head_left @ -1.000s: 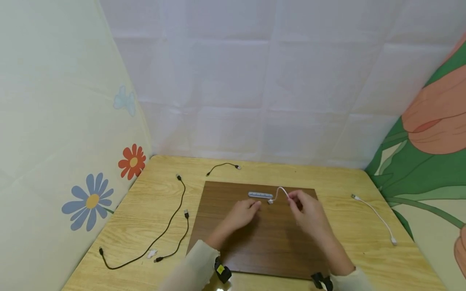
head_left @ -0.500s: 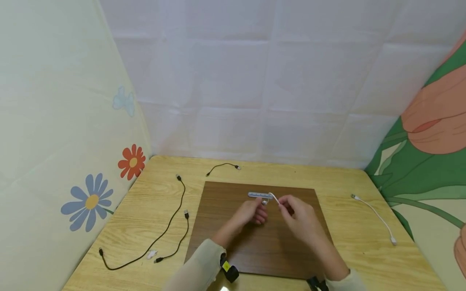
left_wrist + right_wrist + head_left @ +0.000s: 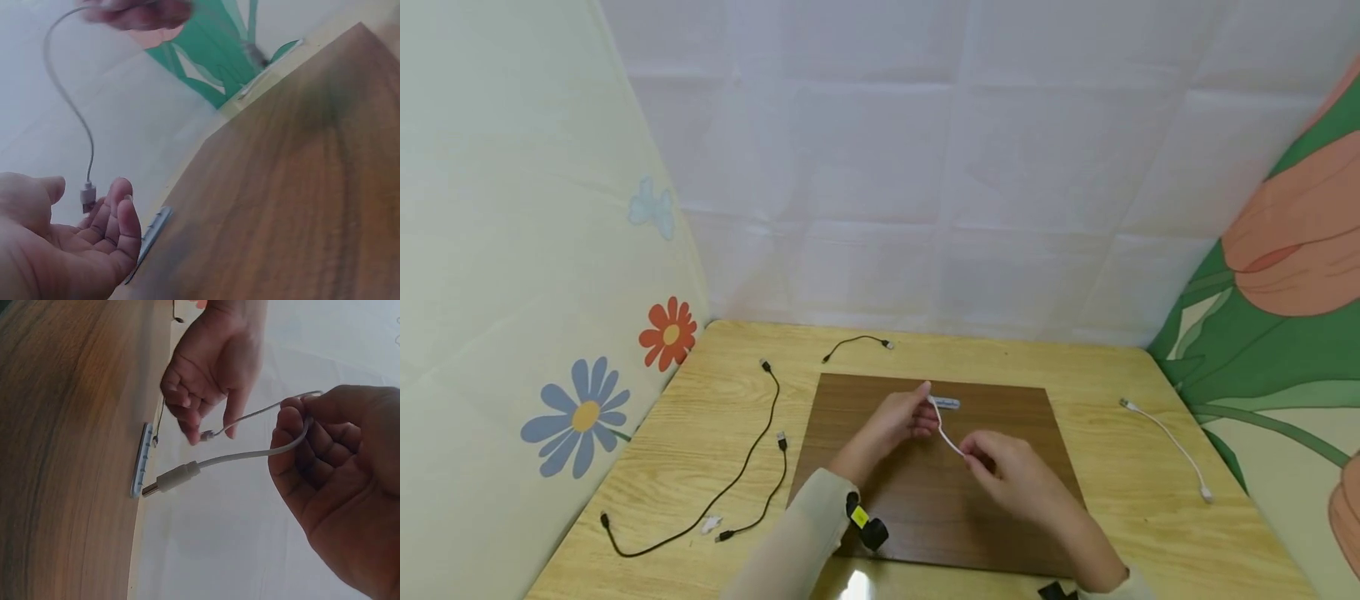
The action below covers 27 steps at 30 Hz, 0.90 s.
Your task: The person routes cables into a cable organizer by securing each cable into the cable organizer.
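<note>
My right hand [image 3: 1011,473] pinches a white USB cable [image 3: 951,442] between thumb and fingers above the brown board. One end of the cable hangs free with its plug [image 3: 178,477] in the right wrist view. The other end's USB-A plug [image 3: 88,195] dangles between the thumb and fingers of my left hand [image 3: 897,419]. That hand's fingers are loosely bent, and its thumb stands apart from them in the left wrist view. Behind lies a blue-grey slotted strip [image 3: 947,403], partly hidden by the left hand.
The brown board [image 3: 940,517] lies on a wood-grain table. Black cables [image 3: 751,457] and a small white piece [image 3: 711,524] lie left of it. A short black cable [image 3: 855,339] is at the back, and another white cable [image 3: 1172,437] at the right.
My right hand has moved left and nearer with the white cable. The left hand has turned palm-up by the cable's plug, and now covers part of the slotted strip.
</note>
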Tool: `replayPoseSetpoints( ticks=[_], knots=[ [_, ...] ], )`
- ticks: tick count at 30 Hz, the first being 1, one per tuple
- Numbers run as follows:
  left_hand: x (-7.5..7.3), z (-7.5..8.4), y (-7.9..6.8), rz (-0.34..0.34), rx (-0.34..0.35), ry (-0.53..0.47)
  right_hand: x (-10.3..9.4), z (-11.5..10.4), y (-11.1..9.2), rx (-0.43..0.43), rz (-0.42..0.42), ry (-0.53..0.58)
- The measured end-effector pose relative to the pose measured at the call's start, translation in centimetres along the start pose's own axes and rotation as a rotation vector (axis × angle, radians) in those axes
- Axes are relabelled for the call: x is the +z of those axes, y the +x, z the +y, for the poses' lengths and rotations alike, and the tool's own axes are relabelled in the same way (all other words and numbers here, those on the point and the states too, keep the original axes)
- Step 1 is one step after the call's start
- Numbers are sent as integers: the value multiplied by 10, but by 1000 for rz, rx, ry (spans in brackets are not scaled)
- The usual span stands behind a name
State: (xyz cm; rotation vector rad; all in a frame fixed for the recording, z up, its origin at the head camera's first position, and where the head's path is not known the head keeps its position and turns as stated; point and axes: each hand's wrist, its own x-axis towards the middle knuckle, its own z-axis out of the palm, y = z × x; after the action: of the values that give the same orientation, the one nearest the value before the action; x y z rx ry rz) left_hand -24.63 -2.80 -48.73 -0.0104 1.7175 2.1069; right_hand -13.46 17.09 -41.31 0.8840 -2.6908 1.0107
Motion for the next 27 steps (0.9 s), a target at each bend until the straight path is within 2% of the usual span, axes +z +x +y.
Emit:
replayPoseSetpoints(
  ticks=[4,11,22,27],
  knots=[
    [-7,7,5,5,28,-23,0,4,-4,-4,-45,0],
    [-9,20,10,12,62,-14,4,13,-7,-12,-66,-42],
    [-2,30,19,-22,69,106,12,30,-9,38,-147,-52],
    [3,32,23,-55,80,186,15,34,-9,24,-138,-80]
  ],
)
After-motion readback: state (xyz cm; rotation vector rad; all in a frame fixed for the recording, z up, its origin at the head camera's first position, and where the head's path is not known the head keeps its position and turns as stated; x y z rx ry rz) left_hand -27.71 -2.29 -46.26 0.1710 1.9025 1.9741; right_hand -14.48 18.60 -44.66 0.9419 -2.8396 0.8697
